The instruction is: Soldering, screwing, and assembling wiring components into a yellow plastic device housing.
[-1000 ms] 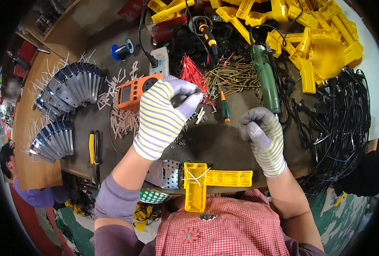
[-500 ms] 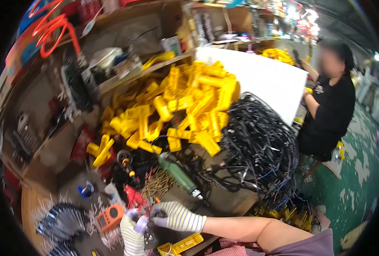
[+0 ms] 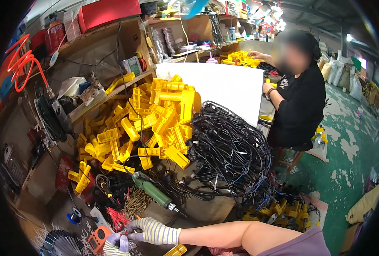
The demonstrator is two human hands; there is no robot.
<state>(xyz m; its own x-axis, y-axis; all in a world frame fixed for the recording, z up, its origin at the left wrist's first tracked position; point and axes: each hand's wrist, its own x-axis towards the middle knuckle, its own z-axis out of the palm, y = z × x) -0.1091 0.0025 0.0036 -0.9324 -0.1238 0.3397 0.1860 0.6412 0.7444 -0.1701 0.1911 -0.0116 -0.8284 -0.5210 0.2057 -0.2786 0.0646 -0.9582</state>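
Note:
My right hand [image 3: 156,231], in a striped knit glove, reaches in from the right near the bottom edge. Its fingers are closed in a pinch and meet those of my left hand [image 3: 116,245], gloved alike and partly cut off below. Something small and dark seems to sit between the fingertips, too hidden to name. Beside my left hand lies an orange meter [image 3: 100,237]. Just beyond the hands are a bundle of red wires [image 3: 117,218] and a pile of thin brownish rods [image 3: 138,202]. A green electric screwdriver [image 3: 153,190] lies further off, its bit toward me.
Yellow plastic housings [image 3: 155,115] are heaped behind, beside a large tangle of black cables [image 3: 232,149]. A white board [image 3: 223,85] stands beyond. At the far right a co-worker [image 3: 300,94] in black sits handling yellow parts. An orange coiled hose [image 3: 18,64] hangs at left.
The view has shifted, so bench things appear further left and the co-worker shows more fully. My hands stay together; the small thing between them is now more hidden.

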